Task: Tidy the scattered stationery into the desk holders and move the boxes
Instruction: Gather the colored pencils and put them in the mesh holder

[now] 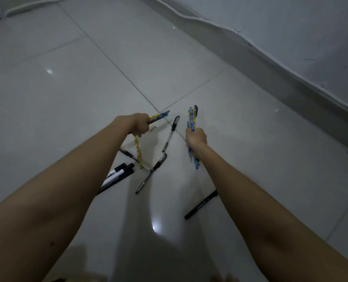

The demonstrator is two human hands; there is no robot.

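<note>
Pens and pencils lie scattered on a white tiled floor. My left hand (139,124) grips a yellow-and-blue patterned pencil (160,116) that points up and to the right. My right hand (196,137) holds a bundle of blue and yellow pens (191,119) upright, their lower ends sticking out below my wrist. Between my hands lies a clear pen with a black cap (171,133). A yellow pencil (138,151), another clear pen (151,173), black-and-white markers (116,176) and a black marker (201,204) lie on the floor closer to me.
The tiled floor (67,88) stretches away to the left and ahead. A wall with a grey skirting board (270,74) runs diagonally along the right side. No holders or boxes are in view.
</note>
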